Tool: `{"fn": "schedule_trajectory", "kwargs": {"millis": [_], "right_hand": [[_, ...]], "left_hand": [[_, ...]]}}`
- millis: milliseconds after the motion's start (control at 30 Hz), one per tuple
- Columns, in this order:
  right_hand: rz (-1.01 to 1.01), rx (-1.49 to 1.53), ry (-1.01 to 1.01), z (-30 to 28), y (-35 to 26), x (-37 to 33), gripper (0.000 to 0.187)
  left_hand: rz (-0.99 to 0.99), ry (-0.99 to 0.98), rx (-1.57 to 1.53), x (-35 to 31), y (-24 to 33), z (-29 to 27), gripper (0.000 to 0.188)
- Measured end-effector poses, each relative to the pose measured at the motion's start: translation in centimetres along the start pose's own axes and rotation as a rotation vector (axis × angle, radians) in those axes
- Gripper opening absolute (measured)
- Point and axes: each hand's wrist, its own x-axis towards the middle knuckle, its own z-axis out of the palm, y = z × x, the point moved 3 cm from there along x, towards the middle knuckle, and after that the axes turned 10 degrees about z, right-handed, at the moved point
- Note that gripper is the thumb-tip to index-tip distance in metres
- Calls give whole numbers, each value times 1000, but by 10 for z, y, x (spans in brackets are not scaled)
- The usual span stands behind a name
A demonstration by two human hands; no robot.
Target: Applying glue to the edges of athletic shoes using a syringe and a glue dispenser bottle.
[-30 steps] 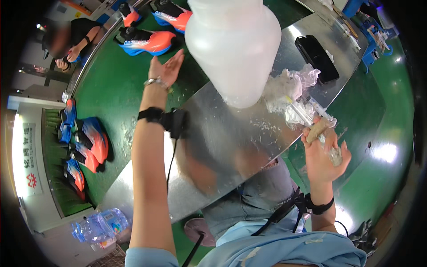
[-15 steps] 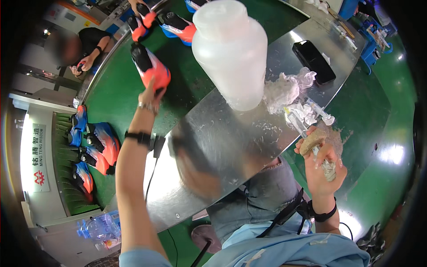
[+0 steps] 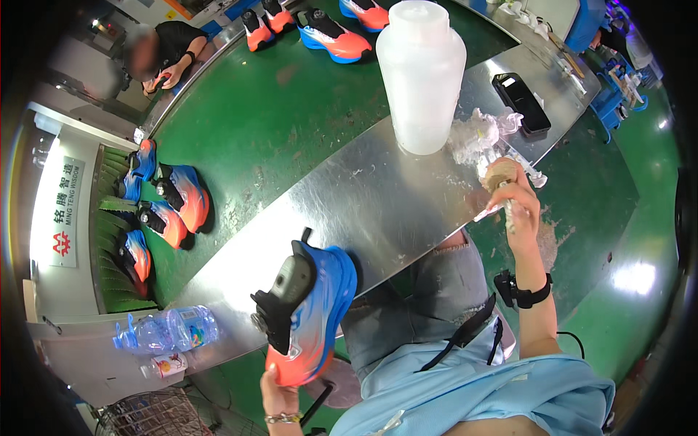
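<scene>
So the blue-and-orange shoe [image 3: 320, 312] is at the near edge of the desk [image 3: 349, 196], nearer the person than the big white jug [image 3: 422, 91] and off to its left. Left hand's [image 3: 280, 398] pinched on the toe, heel pointing away; probably held there to keep the sides and heel uncovered. Can't tell if the desk takes any weight. Hands are well apart: the right one [image 3: 525, 203], nearer the person than the jug and to its right, has its fingers curled round a brownish lump [image 3: 500, 174].

Crumpled white stuff [image 3: 476, 134] sits just right of the jug, likely parked within easy reach, with a black phone [image 3: 522, 102] further right. More shoes [image 3: 185, 196] stand well left of the jug.

Container-wise, the shoe has a black insert [image 3: 291, 280] in it. The jug's cloudy, so no clue what's inside. The clear bottle [image 3: 174, 330], far left of the jug, shows no obvious fill.
</scene>
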Motion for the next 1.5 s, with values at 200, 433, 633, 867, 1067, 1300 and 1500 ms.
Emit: {"fn": "schedule_trajectory", "kwargs": {"millis": [200,433,633,867,1067,1300,1500], "right_hand": [[7,-125,-96,5,-21,-7,15],[2,44,-169,14,-81,-4,40],[-183,876,-615,43,-148,0,47],[-52,955,-731,59,-159,14,49],[126,994,-602,61,-156,6,49],[147,953,-531,58,-150,7,46],[116,984,-501,66,-123,1,44]], "left_hand": [[624,118,292,55,58,22,32],[1221,-593,7,81,93,187,65],[1511,-952,298,49,111,252,67],[1616,-1012,462,43,116,264,89],[1606,-978,503,44,115,267,89],[1544,-935,483,54,115,274,94],[1300,-730,478,70,112,263,92]]}}
